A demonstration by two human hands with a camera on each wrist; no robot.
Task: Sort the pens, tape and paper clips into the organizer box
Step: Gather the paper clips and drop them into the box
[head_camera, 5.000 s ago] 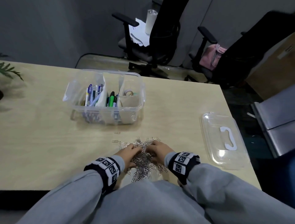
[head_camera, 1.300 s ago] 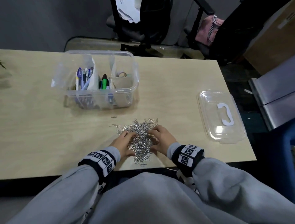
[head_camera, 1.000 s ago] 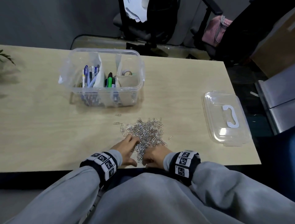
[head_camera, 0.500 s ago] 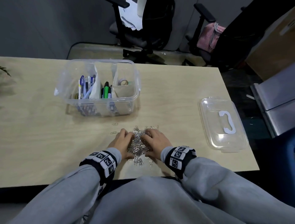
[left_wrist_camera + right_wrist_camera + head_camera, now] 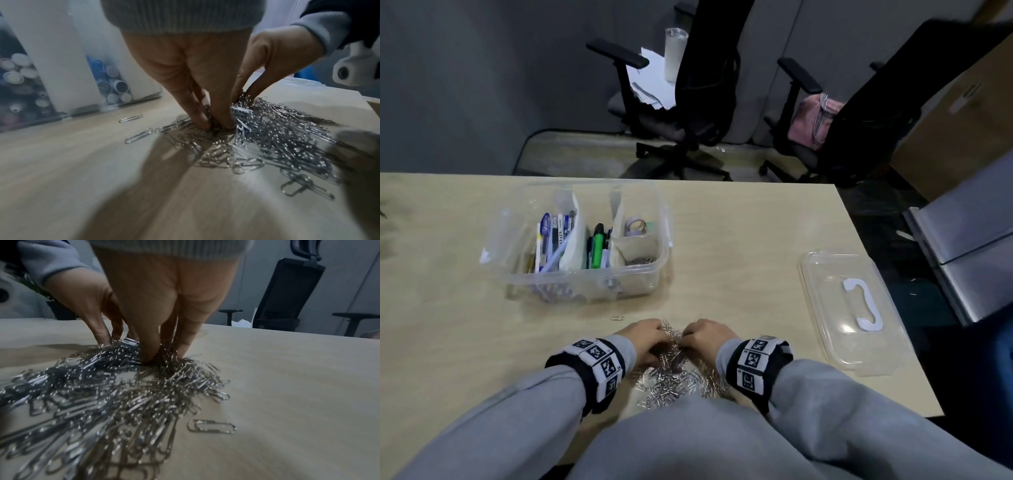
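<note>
Clearly the paper-clip step is the one in hand. The pens [image 5: 554, 240] stand in the left compartments of the organizer box [image 5: 582, 284], a roll of tape [image 5: 637, 226] lies in the far right compartment, and a few clips already show in the near right one. What remains is the heap of paper clips [image 5: 674, 377] on the surface [image 5: 739, 240], near the person and just this side of the box.

Both hands are dug into the far edge of that heap. The left hand [image 5: 645, 341] has its fingers [image 5: 197, 113] pushed down among the clips and drawn together, the grip closing on a bunch. The right hand [image 5: 707, 337] mirrors it, its fingers [image 5: 148, 345] pinched into the pile from the other side. The two sets of fingertips nearly meet, with a clump squeezed between them.

One stray clip [image 5: 617, 318] lies apart on the surface, between the heap and the box.

Next, I judge, the clump has to be lifted whole and carried forward and a little left to the near right compartment. That calls for steady pressure from both sides, since loose clips slip out easily, and for a release low inside the compartment. Much of the heap lies nearer the wrists, outside the grip, so several more scoops look needed. The lid [image 5: 849, 308] lies off to the right.
</note>
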